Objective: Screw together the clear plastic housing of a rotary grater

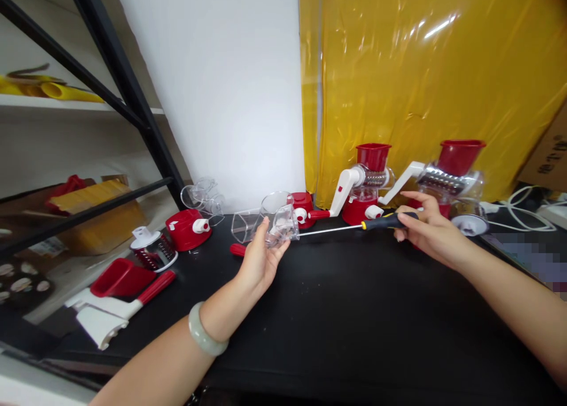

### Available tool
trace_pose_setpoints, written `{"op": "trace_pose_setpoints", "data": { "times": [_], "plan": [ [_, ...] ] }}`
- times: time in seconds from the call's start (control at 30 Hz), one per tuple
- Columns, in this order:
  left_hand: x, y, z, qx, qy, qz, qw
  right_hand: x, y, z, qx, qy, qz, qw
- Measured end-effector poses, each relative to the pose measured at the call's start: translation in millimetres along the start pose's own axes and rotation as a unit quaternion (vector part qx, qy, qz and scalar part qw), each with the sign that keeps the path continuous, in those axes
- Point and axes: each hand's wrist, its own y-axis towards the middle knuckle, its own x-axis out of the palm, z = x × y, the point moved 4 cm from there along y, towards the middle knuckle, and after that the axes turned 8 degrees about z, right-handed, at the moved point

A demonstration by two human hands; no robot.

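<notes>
Over the black bench [354, 311], near its far edge, I see the L hand [259, 261] cupping a clear plastic housing [281, 220] from below, fingers round its base. R hand [427, 232] grips a screwdriver [349, 228] by the black-yellow handle, tip at the housing's side. Housing looks light, stiff, slick & prob. crack-prone; best held by its thicker rim, not thin walls. Two red graters [370, 182] stand at the far edge; loose parts [128, 282] lie at the left edge.
</notes>
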Motion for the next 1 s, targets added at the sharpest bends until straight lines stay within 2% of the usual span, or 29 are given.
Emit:
{"op": "trace_pose_setpoints", "data": {
  "times": [0.13, 0.33, 0.4, 0.5, 0.57, 0.63, 0.7, 0.8, 0.87, 1.0],
  "plan": [
    [0.4, -1, -1, -0.002, 0.002, -0.002, 1.000, -3, 2, 5, -0.004, -0.104, 0.016, 0.994],
    [0.5, 0, 1, -0.005, -0.001, 0.011, 1.000, 9, -4, -1, 0.015, -0.003, 0.003, 1.000],
    [0.8, 0, 1, -0.006, 0.002, 0.007, 1.000, 8, -4, -5, 0.001, 0.007, -0.002, 1.000],
    [0.6, -1, 0, -0.005, 0.004, 0.008, 1.000, 3, -3, -6, -0.033, -0.108, -0.013, 0.994],
    [0.4, -1, 0, -0.004, 0.002, 0.010, 1.000, 1, -2, -2, -0.033, -0.199, -0.019, 0.979],
    [0.4, -1, 1, -0.001, 0.001, 0.010, 1.000, -1, -1, 3, -0.021, -0.230, -0.014, 0.973],
    [0.3, 0, 1, 0.002, 0.003, 0.010, 1.000, -2, -1, 7, -0.002, -0.197, -0.016, 0.980],
    [0.4, 0, 2, 0.002, 0.001, 0.014, 1.000, 0, -3, 11, 0.026, -0.117, -0.063, 0.991],
    [0.9, 0, 2, 0.000, 0.000, 0.013, 1.000, 0, -4, 9, 0.024, -0.099, -0.079, 0.992],
    [1.1, 0, 2, 0.005, 0.000, 0.008, 1.000, -5, -2, 0, -0.021, -0.138, -0.040, 0.989]
  ]
}}
